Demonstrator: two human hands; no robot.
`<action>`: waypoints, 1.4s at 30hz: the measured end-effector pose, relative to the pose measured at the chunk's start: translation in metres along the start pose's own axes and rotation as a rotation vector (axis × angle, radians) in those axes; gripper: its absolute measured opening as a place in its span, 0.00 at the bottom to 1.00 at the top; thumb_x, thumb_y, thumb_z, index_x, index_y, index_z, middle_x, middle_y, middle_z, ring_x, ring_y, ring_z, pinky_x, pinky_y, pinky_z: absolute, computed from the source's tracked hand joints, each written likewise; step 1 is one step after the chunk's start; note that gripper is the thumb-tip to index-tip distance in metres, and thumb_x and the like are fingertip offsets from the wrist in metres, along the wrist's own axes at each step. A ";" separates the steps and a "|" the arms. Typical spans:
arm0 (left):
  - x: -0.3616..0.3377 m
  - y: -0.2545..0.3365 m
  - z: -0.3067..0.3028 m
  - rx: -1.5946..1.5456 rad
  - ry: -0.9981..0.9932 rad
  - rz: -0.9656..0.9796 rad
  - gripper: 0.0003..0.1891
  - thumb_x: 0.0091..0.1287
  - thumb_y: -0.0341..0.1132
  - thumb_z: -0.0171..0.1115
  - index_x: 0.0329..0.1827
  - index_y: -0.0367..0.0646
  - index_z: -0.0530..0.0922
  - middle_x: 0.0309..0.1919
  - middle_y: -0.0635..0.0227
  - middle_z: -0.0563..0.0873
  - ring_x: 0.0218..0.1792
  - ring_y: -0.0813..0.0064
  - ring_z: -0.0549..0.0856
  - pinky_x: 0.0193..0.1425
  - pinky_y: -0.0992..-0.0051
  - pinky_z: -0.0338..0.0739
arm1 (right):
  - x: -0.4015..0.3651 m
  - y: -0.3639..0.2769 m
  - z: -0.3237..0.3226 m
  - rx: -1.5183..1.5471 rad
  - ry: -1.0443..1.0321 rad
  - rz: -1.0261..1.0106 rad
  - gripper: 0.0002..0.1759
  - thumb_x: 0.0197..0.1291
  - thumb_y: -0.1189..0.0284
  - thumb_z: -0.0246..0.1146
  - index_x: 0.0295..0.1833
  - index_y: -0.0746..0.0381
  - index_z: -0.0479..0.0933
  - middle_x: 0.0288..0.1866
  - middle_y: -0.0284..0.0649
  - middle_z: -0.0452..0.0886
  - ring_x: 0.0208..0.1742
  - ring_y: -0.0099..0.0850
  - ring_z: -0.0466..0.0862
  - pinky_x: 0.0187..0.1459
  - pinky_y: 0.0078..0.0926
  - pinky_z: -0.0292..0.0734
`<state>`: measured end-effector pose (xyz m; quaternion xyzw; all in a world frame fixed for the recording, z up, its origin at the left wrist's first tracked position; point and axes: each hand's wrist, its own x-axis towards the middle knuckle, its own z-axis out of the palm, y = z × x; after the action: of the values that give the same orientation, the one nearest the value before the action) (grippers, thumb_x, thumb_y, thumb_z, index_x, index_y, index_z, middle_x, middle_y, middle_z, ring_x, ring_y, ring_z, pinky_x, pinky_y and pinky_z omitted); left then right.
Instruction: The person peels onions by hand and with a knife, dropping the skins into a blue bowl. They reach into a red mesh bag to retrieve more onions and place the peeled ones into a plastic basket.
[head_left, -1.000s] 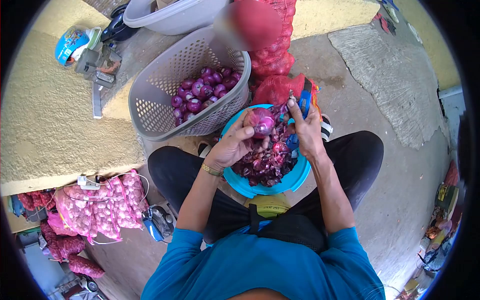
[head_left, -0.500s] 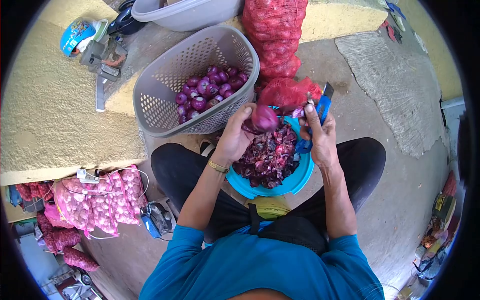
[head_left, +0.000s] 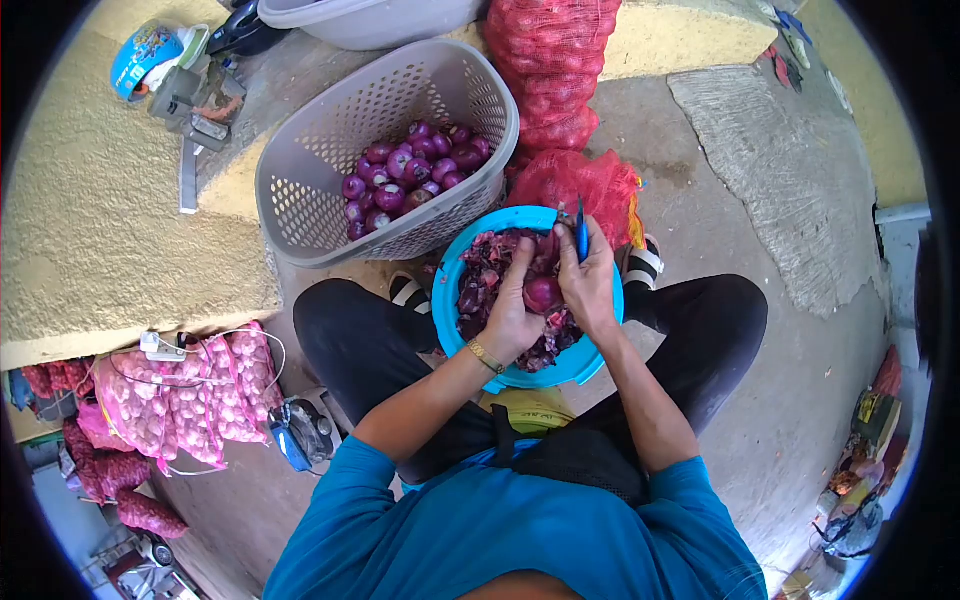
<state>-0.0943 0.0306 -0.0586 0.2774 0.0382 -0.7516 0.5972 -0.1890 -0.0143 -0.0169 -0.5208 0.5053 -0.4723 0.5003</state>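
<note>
My left hand (head_left: 513, 308) grips a red onion (head_left: 543, 293) over a blue bowl (head_left: 452, 275) that holds a heap of purple onion skins (head_left: 487, 272). My right hand (head_left: 588, 280) holds a small blue-handled knife (head_left: 581, 232), its thumb resting against the same onion. Both hands meet right above the bowl, which sits between my knees. A grey perforated basket (head_left: 310, 190) with several peeled purple onions (head_left: 405, 175) stands just beyond the bowl to the left.
Red mesh sacks of onions (head_left: 555, 60) stand and lie behind the bowl. A grey tub (head_left: 370, 20) sits at the far top. Pink net bags of garlic (head_left: 190, 395) lie at the left, by a yellow raised ledge (head_left: 110, 230). Concrete floor spreads to the right.
Both hands have come down and together from chest height into the bowl. The onion was held up by the left hand alone; now the right hand with the knife touches it too.
</note>
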 end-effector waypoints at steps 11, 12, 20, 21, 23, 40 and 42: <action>-0.011 0.056 0.006 0.362 -0.251 0.012 0.18 0.74 0.43 0.60 0.61 0.44 0.73 0.48 0.62 0.84 0.42 0.69 0.86 0.46 0.61 0.86 | 0.025 -0.032 -0.023 0.215 0.162 0.171 0.10 0.74 0.64 0.60 0.46 0.59 0.77 0.26 0.24 0.74 0.23 0.15 0.73 0.24 0.16 0.65; -0.015 0.054 -0.004 0.394 -0.200 0.005 0.20 0.75 0.47 0.58 0.61 0.44 0.73 0.47 0.60 0.85 0.40 0.69 0.87 0.43 0.63 0.86 | 0.037 -0.030 -0.037 0.270 0.166 0.113 0.10 0.74 0.63 0.60 0.45 0.59 0.77 0.25 0.24 0.74 0.23 0.15 0.72 0.22 0.17 0.63; -0.017 0.080 0.001 0.196 0.132 0.097 0.31 0.68 0.63 0.60 0.50 0.39 0.79 0.40 0.60 0.86 0.41 0.63 0.87 0.44 0.65 0.86 | 0.015 -0.017 -0.052 -0.352 -0.245 0.020 0.13 0.55 0.70 0.74 0.40 0.69 0.82 0.29 0.41 0.85 0.32 0.30 0.83 0.39 0.29 0.77; -0.018 0.081 0.003 0.196 0.134 0.096 0.31 0.68 0.63 0.60 0.50 0.39 0.79 0.40 0.60 0.86 0.41 0.63 0.87 0.44 0.65 0.86 | 0.013 0.001 -0.053 -0.350 -0.344 -0.029 0.15 0.53 0.71 0.74 0.41 0.70 0.82 0.31 0.46 0.86 0.36 0.36 0.86 0.44 0.32 0.79; -0.019 0.083 0.010 0.193 0.142 0.085 0.31 0.67 0.63 0.62 0.52 0.40 0.79 0.41 0.61 0.85 0.42 0.64 0.86 0.46 0.64 0.86 | 0.010 0.023 -0.058 -0.413 -0.464 -0.017 0.18 0.51 0.72 0.73 0.45 0.70 0.81 0.37 0.51 0.85 0.46 0.46 0.86 0.53 0.38 0.77; -0.016 0.073 0.022 0.437 0.045 0.002 0.29 0.74 0.63 0.48 0.56 0.44 0.76 0.50 0.63 0.84 0.50 0.70 0.86 0.50 0.59 0.88 | 0.008 -0.013 -0.010 0.048 -0.396 0.272 0.19 0.62 0.60 0.72 0.43 0.67 0.83 0.35 0.36 0.85 0.37 0.23 0.81 0.42 0.27 0.77; -0.015 0.072 0.020 0.449 0.086 -0.018 0.30 0.75 0.63 0.45 0.57 0.44 0.75 0.50 0.63 0.84 0.50 0.71 0.86 0.53 0.60 0.87 | 0.008 -0.004 -0.011 -0.069 -0.314 0.172 0.16 0.62 0.62 0.72 0.40 0.67 0.83 0.30 0.35 0.84 0.33 0.21 0.80 0.37 0.26 0.76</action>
<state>-0.0336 0.0152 -0.0151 0.4348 -0.1022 -0.7340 0.5116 -0.1990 -0.0228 -0.0124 -0.5598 0.4795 -0.3232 0.5936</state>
